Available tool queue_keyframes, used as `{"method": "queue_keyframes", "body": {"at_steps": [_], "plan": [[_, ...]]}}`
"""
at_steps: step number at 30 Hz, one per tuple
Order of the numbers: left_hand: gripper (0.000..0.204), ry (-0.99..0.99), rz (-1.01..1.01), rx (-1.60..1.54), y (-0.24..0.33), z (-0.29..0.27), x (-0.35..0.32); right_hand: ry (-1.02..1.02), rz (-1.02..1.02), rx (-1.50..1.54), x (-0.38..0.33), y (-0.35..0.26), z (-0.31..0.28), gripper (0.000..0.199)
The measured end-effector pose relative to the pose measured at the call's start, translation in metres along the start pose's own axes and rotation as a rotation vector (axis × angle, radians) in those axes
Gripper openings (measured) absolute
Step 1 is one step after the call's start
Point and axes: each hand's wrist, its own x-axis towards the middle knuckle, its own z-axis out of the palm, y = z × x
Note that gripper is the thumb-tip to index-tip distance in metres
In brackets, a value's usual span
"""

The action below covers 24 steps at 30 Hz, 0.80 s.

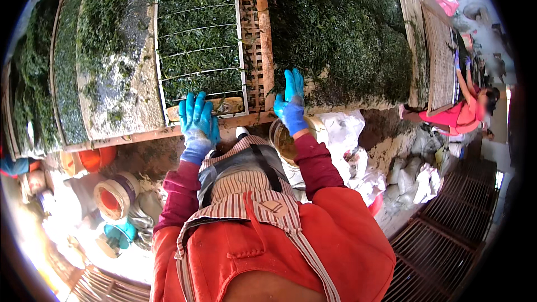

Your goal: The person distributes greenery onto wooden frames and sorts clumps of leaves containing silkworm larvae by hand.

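Note:
My left hand [197,120], in a blue glove, is closed over a wooden block [229,106] at the near end of a white-edged frame [244,72]. Thin white crossbars divide the frame, and wet, shredded dark green leafy material [196,33] fills its sections. Its exact kind I cannot tell. My right hand [291,100], gloved in blue too, has its fingers stretched out and holds nothing visible. It is beside the near end of a wooden bar [262,28], at the edge of a large dark green heap [341,33].
A slatted lattice [249,39] runs between frame and bar. Left lies a board [134,100] strewn with green bits. Below the table edge stand a round tub [282,142], white sacks [341,128] and buckets [114,196]. At far right another person [461,114] works beside a woven panel [439,56].

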Motion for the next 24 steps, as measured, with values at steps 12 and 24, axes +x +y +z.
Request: {"method": "queue_keyframes", "body": {"at_steps": [12,24], "plan": [[0.036,0.704,-0.603,-1.313,-0.041,-0.073,0.024,-0.257,-0.235,-0.029,0.017,0.063,-0.003,0.024],[0.055,0.928,-0.991,-1.686,-0.136,-0.104,-0.023,0.099,-0.202,-0.136,0.038,-0.007,-0.055,0.066]]}}
